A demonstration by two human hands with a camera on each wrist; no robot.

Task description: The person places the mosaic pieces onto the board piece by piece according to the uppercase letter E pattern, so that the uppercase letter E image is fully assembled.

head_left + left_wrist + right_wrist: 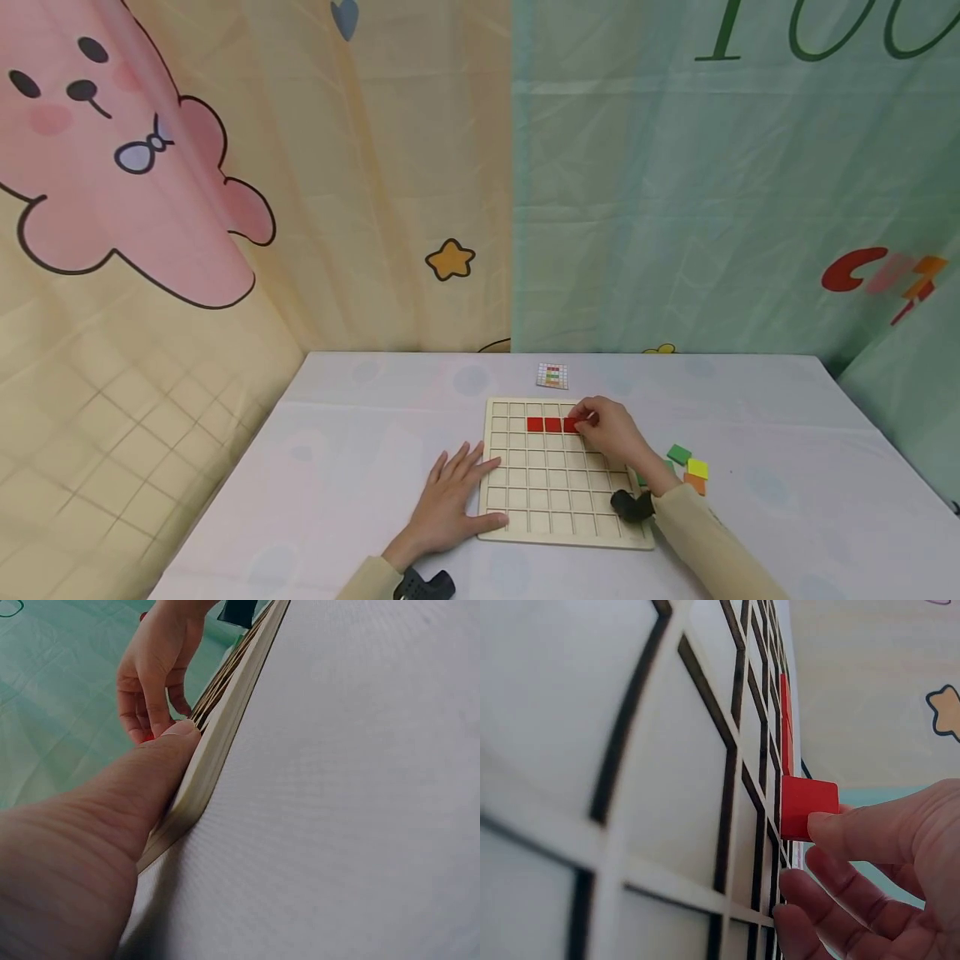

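Note:
A pale wooden board point(558, 500) with a raised grid lies on the table. In its second row from the far edge, a red tile point(535, 425) and another red tile point(552, 425) sit side by side. My right hand point(609, 429) pinches a third red tile point(808, 806) between thumb and fingers, just right of that pair. In the right wrist view this tile stands tilted up from the grid, one edge at the board. My left hand point(452, 502) rests with spread fingers at the board's left edge, its thumb point(169, 750) lying over the rim.
Right of the board, partly behind the right forearm, lie loose tiles: a green tile point(678, 454), a yellow tile point(697, 469), an orange tile point(696, 483) and more green. Beyond the far edge lies a small card point(552, 376) with a coloured grid pattern. Printed curtains point(405, 167) hang behind the table.

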